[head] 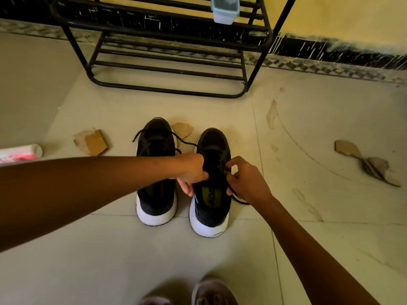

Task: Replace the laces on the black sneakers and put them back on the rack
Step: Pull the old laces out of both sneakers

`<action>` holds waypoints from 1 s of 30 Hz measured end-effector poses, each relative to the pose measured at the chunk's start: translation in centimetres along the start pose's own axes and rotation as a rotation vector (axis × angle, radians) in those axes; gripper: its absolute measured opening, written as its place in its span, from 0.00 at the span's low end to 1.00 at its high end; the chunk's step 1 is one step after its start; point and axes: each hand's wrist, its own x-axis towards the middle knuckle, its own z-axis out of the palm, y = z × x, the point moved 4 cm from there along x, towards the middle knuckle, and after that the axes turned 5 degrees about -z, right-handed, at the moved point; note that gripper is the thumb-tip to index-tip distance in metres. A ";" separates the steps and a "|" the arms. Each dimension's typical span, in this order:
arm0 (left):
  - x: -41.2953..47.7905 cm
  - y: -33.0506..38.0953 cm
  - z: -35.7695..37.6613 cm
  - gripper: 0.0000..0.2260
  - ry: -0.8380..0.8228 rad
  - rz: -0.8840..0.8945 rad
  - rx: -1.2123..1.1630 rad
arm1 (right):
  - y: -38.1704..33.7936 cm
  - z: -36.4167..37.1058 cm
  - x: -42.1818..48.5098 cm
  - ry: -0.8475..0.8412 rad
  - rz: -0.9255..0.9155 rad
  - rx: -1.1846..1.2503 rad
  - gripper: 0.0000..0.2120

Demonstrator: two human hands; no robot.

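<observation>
- The left hand (192, 171) is curled up over the tongue area of the right sneaker (209, 216). A strand of black lace (187, 143) is gripped in it, with a couple of fingers poking down by the shoe's opening.
- The right hand (246, 181) is on the other side of the same shoe. The lace is pinched between thumb and fingertips right at the eyelets, and a loose bit of lace can be seen trailing onto the floor (110, 249) just under that hand.
- The gripped strand is draped away from the left hand across the toe of the left sneaker (156, 201), and its end is left lying off that shoe's far side.
- Both black sneakers, white soles, are parked side by side on the tiled floor, heels toward the camera, toes pointed at the shoe rack (167, 71). They're near the rack, not on it.
- A light blue tub (224, 9) is perched on an upper rack shelf.
- Cardboard scraps are scattered about: one (94, 142) left of the shoes, one (182, 129) between the toes, one (370, 164) well off to the right.
- A pink-and-white packet (19, 153) is cut off at the left edge.
- The person's own feet (213, 291) can be spotted at the bottom.
</observation>
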 end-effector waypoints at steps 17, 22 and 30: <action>-1.0 0.2 -0.1 0.06 -0.033 -0.051 -0.094 | -1.4 0.1 2.7 0.082 0.004 0.094 0.02; -0.9 0.0 -0.1 0.11 -0.026 -0.084 -0.084 | -1.4 0.2 2.4 0.134 0.108 0.558 0.09; -1.0 -0.2 0.0 0.12 0.021 -0.123 -0.084 | -0.7 -1.8 2.5 0.040 0.231 1.027 0.13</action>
